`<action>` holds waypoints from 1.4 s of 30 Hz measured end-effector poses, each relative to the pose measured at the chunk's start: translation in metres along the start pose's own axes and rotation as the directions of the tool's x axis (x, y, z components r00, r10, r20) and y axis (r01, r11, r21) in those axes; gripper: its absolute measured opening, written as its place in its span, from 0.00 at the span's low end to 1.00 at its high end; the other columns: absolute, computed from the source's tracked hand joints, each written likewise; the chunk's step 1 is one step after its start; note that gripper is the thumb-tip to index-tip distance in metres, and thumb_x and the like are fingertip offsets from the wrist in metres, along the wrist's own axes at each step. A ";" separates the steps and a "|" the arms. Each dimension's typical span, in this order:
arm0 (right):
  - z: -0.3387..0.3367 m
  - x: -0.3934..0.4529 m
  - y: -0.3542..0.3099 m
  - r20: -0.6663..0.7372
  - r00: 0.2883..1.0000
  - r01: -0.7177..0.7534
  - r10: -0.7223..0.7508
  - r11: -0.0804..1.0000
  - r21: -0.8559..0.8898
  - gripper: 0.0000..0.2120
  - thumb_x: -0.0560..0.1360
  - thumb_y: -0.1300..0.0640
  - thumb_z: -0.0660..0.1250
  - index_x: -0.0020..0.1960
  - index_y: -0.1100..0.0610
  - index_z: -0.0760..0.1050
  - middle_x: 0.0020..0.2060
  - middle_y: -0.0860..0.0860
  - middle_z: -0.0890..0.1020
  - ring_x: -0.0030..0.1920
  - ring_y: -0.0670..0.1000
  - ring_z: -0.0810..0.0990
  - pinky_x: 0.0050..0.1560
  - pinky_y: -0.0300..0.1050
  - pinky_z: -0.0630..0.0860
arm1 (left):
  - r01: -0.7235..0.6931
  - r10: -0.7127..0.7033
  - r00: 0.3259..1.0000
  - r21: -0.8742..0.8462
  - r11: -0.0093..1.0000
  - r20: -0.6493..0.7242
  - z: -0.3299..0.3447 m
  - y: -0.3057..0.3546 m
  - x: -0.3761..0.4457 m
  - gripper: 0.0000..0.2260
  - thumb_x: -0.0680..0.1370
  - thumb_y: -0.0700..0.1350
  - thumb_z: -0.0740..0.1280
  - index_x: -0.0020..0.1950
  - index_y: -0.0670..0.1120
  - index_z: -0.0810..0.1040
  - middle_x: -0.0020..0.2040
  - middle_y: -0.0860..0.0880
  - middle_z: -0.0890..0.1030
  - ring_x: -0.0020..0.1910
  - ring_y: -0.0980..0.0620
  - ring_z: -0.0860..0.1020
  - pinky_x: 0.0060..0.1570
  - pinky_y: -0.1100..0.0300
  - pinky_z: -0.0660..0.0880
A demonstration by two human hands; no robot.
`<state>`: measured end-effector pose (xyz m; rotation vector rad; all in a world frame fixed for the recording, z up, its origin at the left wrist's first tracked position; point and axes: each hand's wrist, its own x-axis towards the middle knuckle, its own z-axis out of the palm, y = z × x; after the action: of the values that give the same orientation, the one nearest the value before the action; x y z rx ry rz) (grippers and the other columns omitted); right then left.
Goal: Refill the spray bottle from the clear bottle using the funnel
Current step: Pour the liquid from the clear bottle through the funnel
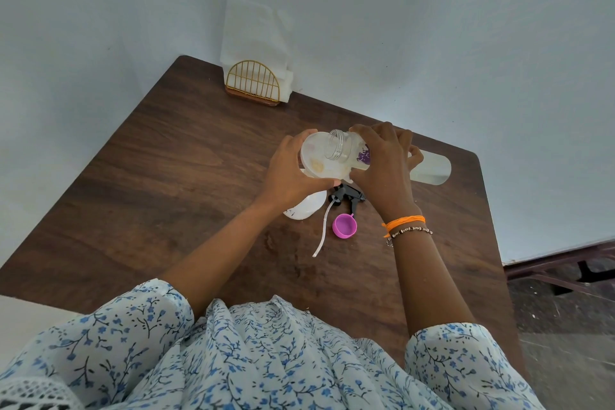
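Right hand (382,160) tips clear bottle (429,166) over funnel (317,156)

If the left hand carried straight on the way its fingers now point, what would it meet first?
The left hand grips the funnel, fingers pointing up and right toward the tilted clear bottle. Going on, it would probably meet that bottle's neck, then the right hand holding it. Depth is hard to judge.

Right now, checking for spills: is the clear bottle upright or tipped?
Tipped. The clear bottle lies nearly sideways in the right hand, its open mouth over the funnel.
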<state>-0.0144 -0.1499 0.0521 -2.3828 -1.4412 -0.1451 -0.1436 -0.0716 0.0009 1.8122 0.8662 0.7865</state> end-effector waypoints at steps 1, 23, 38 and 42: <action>0.000 0.000 0.000 -0.004 1.000 0.000 0.000 1.000 0.000 0.31 0.62 0.65 0.71 0.62 0.47 0.72 0.57 0.51 0.73 0.61 0.57 0.65 0.60 0.58 0.59 | 0.000 0.000 1.000 -0.002 1.000 0.001 0.000 0.000 0.000 0.35 0.62 0.49 0.79 0.66 0.50 0.69 0.57 0.56 0.71 0.54 0.60 0.68 0.46 0.75 0.65; 0.000 0.000 -0.001 -0.005 1.000 0.003 -0.003 1.000 0.004 0.31 0.62 0.66 0.72 0.62 0.47 0.73 0.58 0.52 0.73 0.61 0.57 0.65 0.61 0.60 0.60 | 0.011 -0.011 1.000 -0.002 1.000 -0.004 0.000 -0.001 0.000 0.35 0.62 0.50 0.79 0.65 0.52 0.69 0.56 0.58 0.69 0.54 0.60 0.69 0.44 0.75 0.64; 0.001 0.001 0.000 -0.014 1.000 0.011 -0.012 1.000 -0.015 0.31 0.61 0.66 0.71 0.61 0.47 0.73 0.58 0.52 0.73 0.60 0.58 0.66 0.59 0.58 0.59 | 0.000 0.000 1.000 -0.014 1.000 -0.010 0.000 -0.001 0.001 0.35 0.62 0.50 0.79 0.66 0.51 0.70 0.56 0.58 0.69 0.55 0.60 0.69 0.46 0.75 0.65; 0.001 0.002 0.000 -0.010 1.000 0.011 -0.012 1.000 -0.014 0.31 0.61 0.66 0.72 0.61 0.47 0.73 0.58 0.52 0.73 0.61 0.58 0.66 0.59 0.59 0.59 | 0.004 -0.004 1.000 -0.013 1.000 -0.011 0.001 -0.002 0.001 0.35 0.63 0.50 0.79 0.66 0.51 0.69 0.57 0.56 0.71 0.56 0.59 0.69 0.46 0.74 0.65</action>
<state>-0.0137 -0.1478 0.0513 -2.3814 -1.4541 -0.1706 -0.1428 -0.0706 -0.0007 1.7958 0.8697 0.7986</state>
